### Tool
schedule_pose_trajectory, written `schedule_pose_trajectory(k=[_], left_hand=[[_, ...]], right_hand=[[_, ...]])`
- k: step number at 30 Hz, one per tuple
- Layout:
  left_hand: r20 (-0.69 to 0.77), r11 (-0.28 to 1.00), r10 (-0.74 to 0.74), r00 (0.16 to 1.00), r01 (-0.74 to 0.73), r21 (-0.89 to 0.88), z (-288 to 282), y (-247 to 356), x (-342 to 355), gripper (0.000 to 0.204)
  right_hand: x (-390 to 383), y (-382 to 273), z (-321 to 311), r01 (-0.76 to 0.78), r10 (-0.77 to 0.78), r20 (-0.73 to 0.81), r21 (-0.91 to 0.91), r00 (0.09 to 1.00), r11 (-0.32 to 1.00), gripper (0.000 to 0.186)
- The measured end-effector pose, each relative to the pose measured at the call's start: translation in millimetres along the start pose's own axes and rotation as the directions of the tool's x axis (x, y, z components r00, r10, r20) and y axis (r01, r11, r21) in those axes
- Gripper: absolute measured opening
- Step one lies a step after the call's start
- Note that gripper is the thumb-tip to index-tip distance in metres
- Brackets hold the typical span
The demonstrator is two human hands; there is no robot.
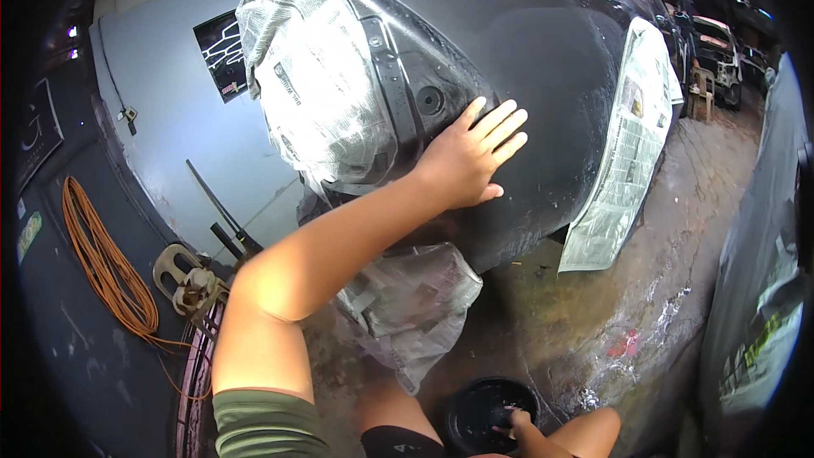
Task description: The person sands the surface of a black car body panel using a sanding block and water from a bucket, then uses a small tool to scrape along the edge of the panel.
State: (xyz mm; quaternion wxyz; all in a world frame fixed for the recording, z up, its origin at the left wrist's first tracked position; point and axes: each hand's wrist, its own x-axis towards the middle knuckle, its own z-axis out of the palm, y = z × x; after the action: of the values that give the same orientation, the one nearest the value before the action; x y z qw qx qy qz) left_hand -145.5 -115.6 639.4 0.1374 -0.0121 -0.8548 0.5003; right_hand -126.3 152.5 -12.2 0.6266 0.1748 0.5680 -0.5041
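Note:
My left hand (473, 155) lies flat with fingers spread on the dark grey body panel (551, 68) of a car, just beside a recess with a round hole. Below, my right hand (519, 422) reaches into a round black basin (458, 411) on the floor. Its fingers look curled, and what they hold is too dark and small to name. Left of my left hand, newspaper masking (318, 76) covers a large opening in the car's front. More newspaper (623, 153) hangs over the wheel arch side. Crumpled plastic-covered paper (415, 297) hangs under my left forearm.
A coiled orange hose (102, 263) hangs on the dark wall at left, near a plastic chair (182, 276). The wet, stained concrete floor (644, 288) stretches to the right, beside a draped sheet (763, 263). Farther back stand a person (678, 4) and a stripped car body (719, 55).

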Motion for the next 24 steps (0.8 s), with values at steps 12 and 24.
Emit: schedule_pose_trajectory(k=[12,24], left_hand=[[0.117,0.967,0.235,0.965,-0.219,-0.133,-1,13,-76,0.054],[-0.164,0.967,-0.1,0.981,0.058,-0.246,-26,-14,-230,0.035]], right_hand=[[-52,12,30,0.165,-0.169,-0.095,-0.049,0.981,0.985,0.021],[-167,-106,89,0.513,-0.522,0.131,0.095,0.843,0.853,0.044]])
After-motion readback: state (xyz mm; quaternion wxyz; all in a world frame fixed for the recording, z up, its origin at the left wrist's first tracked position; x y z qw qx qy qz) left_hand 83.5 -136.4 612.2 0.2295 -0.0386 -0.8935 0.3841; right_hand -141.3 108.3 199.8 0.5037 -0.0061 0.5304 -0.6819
